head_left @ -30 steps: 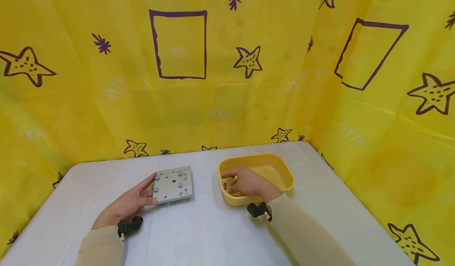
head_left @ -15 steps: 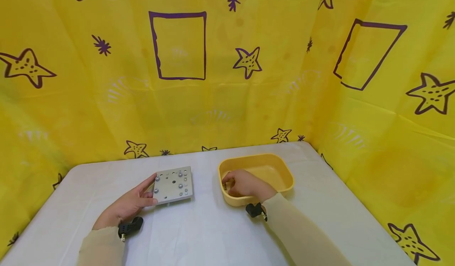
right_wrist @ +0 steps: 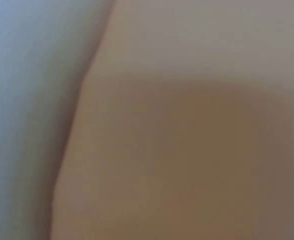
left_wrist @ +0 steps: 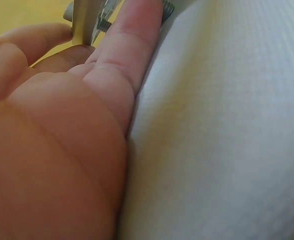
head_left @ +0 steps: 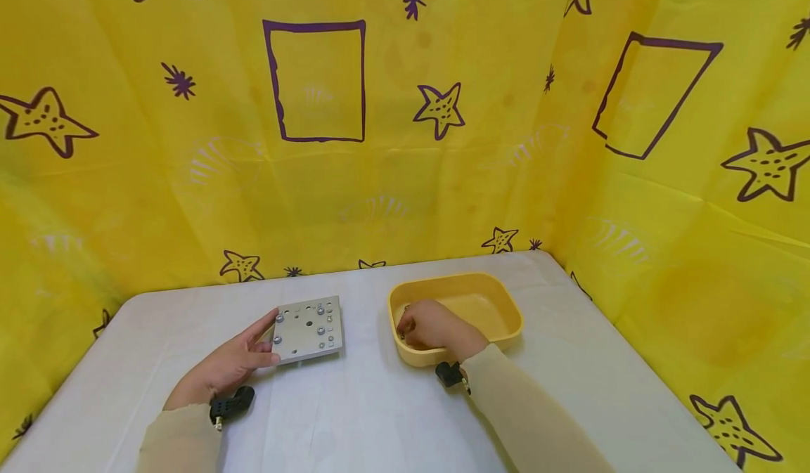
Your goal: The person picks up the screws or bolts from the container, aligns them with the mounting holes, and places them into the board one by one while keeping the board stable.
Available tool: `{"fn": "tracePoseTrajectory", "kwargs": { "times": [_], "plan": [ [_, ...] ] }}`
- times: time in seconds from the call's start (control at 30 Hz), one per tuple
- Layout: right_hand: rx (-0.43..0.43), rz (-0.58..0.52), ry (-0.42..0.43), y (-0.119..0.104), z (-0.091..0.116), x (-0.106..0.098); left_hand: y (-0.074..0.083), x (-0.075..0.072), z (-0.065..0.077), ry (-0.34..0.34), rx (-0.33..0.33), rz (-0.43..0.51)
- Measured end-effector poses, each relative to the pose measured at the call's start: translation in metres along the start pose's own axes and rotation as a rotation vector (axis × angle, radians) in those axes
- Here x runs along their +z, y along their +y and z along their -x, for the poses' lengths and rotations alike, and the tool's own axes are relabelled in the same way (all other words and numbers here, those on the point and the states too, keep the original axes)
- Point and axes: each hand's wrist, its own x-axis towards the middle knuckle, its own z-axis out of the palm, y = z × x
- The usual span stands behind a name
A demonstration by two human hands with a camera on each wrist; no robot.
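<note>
My left hand (head_left: pixel 221 364) holds a square metal plate (head_left: pixel 300 336) by its left edge, thumb along the near corner and fingers at the far one. Several bolt heads and holes dot the plate's top. In the left wrist view, the plate (left_wrist: pixel 82 22) appears edge-on, and a threaded bolt end (left_wrist: pixel 104 25) sticks out from it beside my fingers. My right hand (head_left: pixel 436 329) is down inside a yellow plastic bin (head_left: pixel 500 297), its curled fingertips pinching a small bolt (head_left: pixel 402 337) near the left wall. The hand mostly hides that bolt. Blurred skin and sleeve fill the right wrist view.
Another small metal piece (head_left: pixel 407 308) shows in the bin behind my right fingers. A white cloth covers the table (head_left: pixel 354 417). Yellow curtains (head_left: pixel 392 171) with starfish drawings rise at the table's back and sides.
My right fingers have come together, from spread to curled, around the bolt at the bin's left end. My left hand and the plate stay practically where they were.
</note>
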Motion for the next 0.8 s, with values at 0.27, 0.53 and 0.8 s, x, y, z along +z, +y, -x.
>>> {"fn": "tracePoseTrajectory", "kwargs": {
  "times": [0.27, 0.53, 0.8],
  "plan": [
    [-0.006, 0.068, -0.009, -0.0049, -0.0024, -0.0006, 0.0000, 0.0003, -0.0004, 0.002, -0.003, 0.007],
    [-0.027, 0.110, -0.027, 0.0000, -0.0074, 0.0026, 0.0013, 0.0002, -0.0004, 0.009, -0.010, -0.006],
    [0.007, -0.042, -0.007, 0.0015, -0.0027, 0.0001, 0.0008, 0.0007, 0.0004, 0.006, -0.005, -0.001]
  ]
}}
